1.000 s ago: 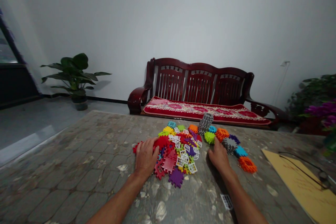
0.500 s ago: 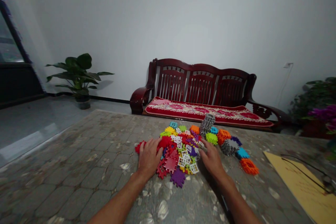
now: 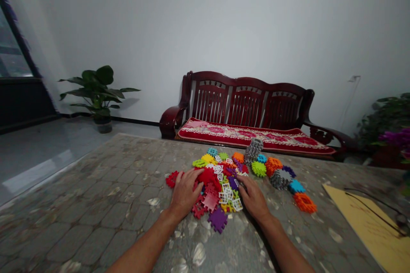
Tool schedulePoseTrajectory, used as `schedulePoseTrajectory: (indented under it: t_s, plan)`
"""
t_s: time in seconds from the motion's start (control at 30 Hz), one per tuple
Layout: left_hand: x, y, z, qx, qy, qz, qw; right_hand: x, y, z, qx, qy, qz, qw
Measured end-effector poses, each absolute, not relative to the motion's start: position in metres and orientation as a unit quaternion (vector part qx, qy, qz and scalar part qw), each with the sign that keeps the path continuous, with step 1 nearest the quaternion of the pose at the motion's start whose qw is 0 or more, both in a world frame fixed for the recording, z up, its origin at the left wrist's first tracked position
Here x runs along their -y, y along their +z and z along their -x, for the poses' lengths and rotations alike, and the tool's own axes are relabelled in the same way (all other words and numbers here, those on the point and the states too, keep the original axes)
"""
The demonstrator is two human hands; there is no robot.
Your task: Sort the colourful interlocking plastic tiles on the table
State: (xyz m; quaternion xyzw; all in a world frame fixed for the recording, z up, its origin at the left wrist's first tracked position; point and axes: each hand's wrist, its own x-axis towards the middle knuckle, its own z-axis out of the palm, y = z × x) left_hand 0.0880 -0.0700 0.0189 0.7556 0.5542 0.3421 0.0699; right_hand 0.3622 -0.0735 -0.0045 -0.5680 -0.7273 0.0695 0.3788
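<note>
A pile of interlocking plastic tiles with notched edges lies on the table in front of me. On its left side my left hand (image 3: pixel 185 193) rests with its fingers spread over red tiles (image 3: pixel 208 175). Along the right side, the fingertips of my right hand (image 3: pixel 253 196) touch the pile near white window-shaped pieces (image 3: pixel 226 193) and a purple tile. Those fingers are loosely extended and I see nothing held in them. Nearest to me lies a flat purple tile (image 3: pixel 218 220). A red tile (image 3: pixel 172 178) sits left of my left hand, partly covered by it.
Behind the pile stands a tall grey stack (image 3: pixel 253 151). To its right are orange stacks (image 3: pixel 305 202), another grey stack (image 3: pixel 281 179) and blue tiles (image 3: pixel 296 186). Yellow paper (image 3: pixel 365 217) with dark-framed glasses (image 3: pixel 373 211) lies on the right. A wooden bench (image 3: pixel 243 102) stands beyond the table.
My right hand has shifted slightly left, closer against the pile. My left hand has moved a little to the right, and the red tiles beside it have shifted.
</note>
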Motion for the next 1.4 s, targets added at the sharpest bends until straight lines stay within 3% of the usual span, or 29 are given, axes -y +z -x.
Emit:
schedulePoseTrajectory:
  t_s: [0.2, 0.6, 0.97, 1.4]
  plan:
    - [0.068, 0.019, -0.086, -0.566, 0.371, -0.732, 0.074, 0.075, -0.001, -0.36, 0.718, 0.073, 0.566, 0.399]
    - [0.059, 0.014, -0.077, -0.63, 0.402, -0.661, 0.067, 0.066, -0.006, -0.384, 0.603, -0.046, 0.662, 0.443]
    - [0.064, 0.02, -0.079, -0.657, 0.367, -0.659, 0.023, 0.052, -0.033, -0.411, 0.524, 0.109, 0.658, 0.53]
    - [0.063, 0.015, -0.08, -0.652, 0.311, -0.691, 0.02, 0.056, -0.02, -0.408, 0.52, 0.184, 0.646, 0.528]
